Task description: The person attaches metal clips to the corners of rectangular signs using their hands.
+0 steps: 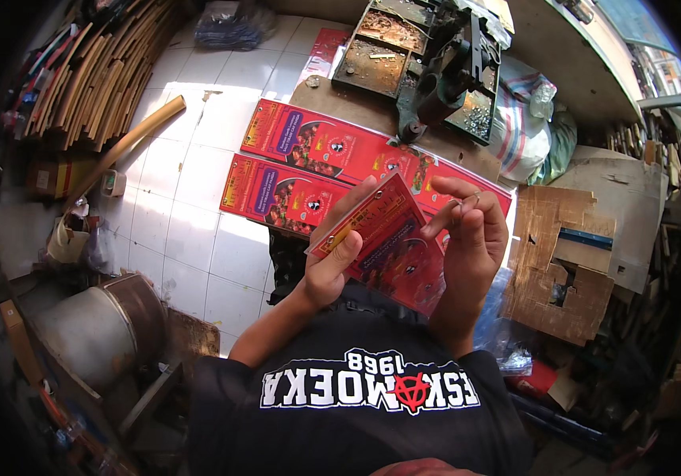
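Note:
My left hand point(331, 270) is closed on the edge of a red printed panel point(392, 238), thumb on its face. The panel is tilted in front of my chest and has small metal eyelets near its upper corners. Beside its right edge, my right hand point(471, 238) is raised with thumb and fingers pinched together. A thin, pale, shiny bit shows at those fingertips, too small to name. Beyond my hands, more red printed panels point(277, 194) lie side by side on the bench, partly hidden by the held panel and my hands.
A dark hand press point(444, 87) stands at the bench's far side by a compartmented tray point(372, 75) holding small metal bits. White sacks point(523, 119) and cut cardboard point(547, 262) are on the right. At left are a metal drum point(90, 329), a curved pole point(130, 151) and stacked boards point(94, 75).

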